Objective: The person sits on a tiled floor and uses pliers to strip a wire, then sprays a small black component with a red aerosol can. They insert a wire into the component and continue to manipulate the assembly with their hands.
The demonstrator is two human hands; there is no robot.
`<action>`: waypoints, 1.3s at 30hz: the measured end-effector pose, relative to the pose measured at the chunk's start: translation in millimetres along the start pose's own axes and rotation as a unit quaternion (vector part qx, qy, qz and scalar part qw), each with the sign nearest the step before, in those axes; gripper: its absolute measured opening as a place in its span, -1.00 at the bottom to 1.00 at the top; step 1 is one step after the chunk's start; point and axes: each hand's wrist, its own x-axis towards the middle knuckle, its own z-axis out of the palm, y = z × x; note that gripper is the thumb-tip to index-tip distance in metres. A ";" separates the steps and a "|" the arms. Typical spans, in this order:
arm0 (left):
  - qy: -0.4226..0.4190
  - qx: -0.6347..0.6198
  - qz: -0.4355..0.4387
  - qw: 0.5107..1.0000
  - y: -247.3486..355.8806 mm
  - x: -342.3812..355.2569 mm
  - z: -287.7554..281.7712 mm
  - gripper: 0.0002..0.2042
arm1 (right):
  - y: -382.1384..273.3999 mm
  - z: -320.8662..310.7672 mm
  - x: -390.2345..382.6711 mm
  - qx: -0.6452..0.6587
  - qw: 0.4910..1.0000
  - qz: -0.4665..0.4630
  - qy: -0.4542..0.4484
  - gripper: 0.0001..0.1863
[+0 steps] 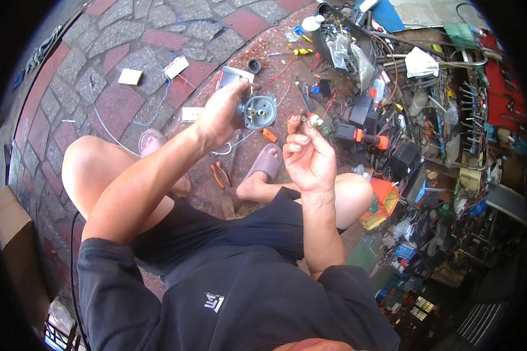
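Observation:
My left hand [221,120] is closed around a grey metal carburetor [260,112], whose open underside with brass parts faces up. To its right, my right hand [310,158] is raised palm up, thumb and fingers pinched on a small pale-and-brass part [315,120]. The exact kind of this part is too small to tell. The two hands are apart. Below the carburetor, an orange piece [269,136] and orange-handled pliers [220,174] lie on the ground between my feet.
A yellow-handled screwdriver [301,52] and a black round cap [254,65] lie ahead. Tools and parts crowd the right side, including a black-and-orange power tool [360,136], a black bin [339,44] and an orange container [383,199]. Small boxes [130,76] lie on the left paving.

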 end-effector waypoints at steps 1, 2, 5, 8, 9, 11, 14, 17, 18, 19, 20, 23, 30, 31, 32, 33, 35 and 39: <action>0.003 0.005 -0.001 1.000 0.3 -1.0 0.6 -0.63 | -0.2 -1.1 0.1 -0.005 1.000 -0.001 0.003 -0.73; 0.007 0.010 -0.001 1.000 0.3 -2.5 1.0 -0.62 | 0.0 -0.7 -0.3 -0.014 1.000 -0.009 0.010 -0.74; 0.016 0.018 -0.006 1.000 -0.8 -3.7 2.1 -0.62 | 1.0 0.4 -2.0 -0.050 0.997 -0.044 0.038 -0.75; 0.018 0.034 -0.005 0.999 -1.8 -4.2 1.7 -0.63 | 3.4 0.3 -1.7 -0.125 0.984 -0.103 0.074 -0.76; 0.018 0.041 -0.004 0.999 -2.0 -4.5 1.4 -0.63 | 5.6 2.6 -2.0 -0.164 0.974 -0.128 0.087 -0.76; 0.013 0.053 -0.003 0.999 -3.2 -3.9 0.5 -0.64 | 9.0 7.7 -2.7 -0.260 0.941 -0.186 0.108 -0.76; 0.020 0.079 -0.001 0.997 -5.1 -2.5 -0.3 -0.65 | 14.8 18.6 -2.2 -0.405 0.863 -0.269 0.139 -0.74; 0.007 0.154 0.006 0.988 -5.6 -3.6 -3.8 -0.66 | 20.1 29.3 -1.2 -0.482 0.800 -0.317 0.166 -0.72; -0.001 0.187 0.009 0.982 -5.9 -4.4 -4.9 -0.66 | 20.8 30.0 -0.5 -0.492 0.789 -0.328 0.167 -0.71; -0.009 0.198 0.002 0.980 -6.6 -6.1 -2.7 -0.66 | 21.0 30.2 0.2 -0.502 0.778 -0.339 0.168 -0.70; -0.017 0.210 -0.004 0.978 -8.0 -8.5 0.0 -0.66 | 21.0 29.1 0.8 -0.529 0.751 -0.355 0.171 -0.69; -0.034 0.228 -0.011 0.973 -12.9 -14.6 4.9 -0.65 | 18.1 22.0 3.9 -0.644 0.620 -0.420 0.156 -0.68; -0.056 0.299 0.019 0.953 -16.4 -24.3 9.3 -0.66 | 12.0 27.6 6.5 -0.778 0.389 -0.483 0.101 -0.64; -0.068 0.286 0.019 0.956 -16.1 -25.4 9.1 -0.66 | 11.3 27.6 7.4 -0.781 0.385 -0.482 0.097 -0.64; -0.081 0.273 0.018 0.959 -15.6 -26.7 8.9 -0.66 | 10.9 27.2 8.4 -0.775 0.399 -0.480 0.095 -0.65; -0.093 0.260 0.018 0.961 -15.1 -28.3 8.7 -0.67 | 10.6 26.1 9.6 -0.769 0.413 -0.479 0.093 -0.66; -0.124 0.242 0.032 0.962 -12.8 -33.5 12.4 -0.65 | 11.1 22.8 12.3 -0.706 0.533 -0.451 0.120 -0.70; -0.142 0.195 0.050 0.969 -13.3 -40.9 17.7 -0.64 | 10.9 16.8 16.7 -0.516 0.763 -0.341 0.189 -0.76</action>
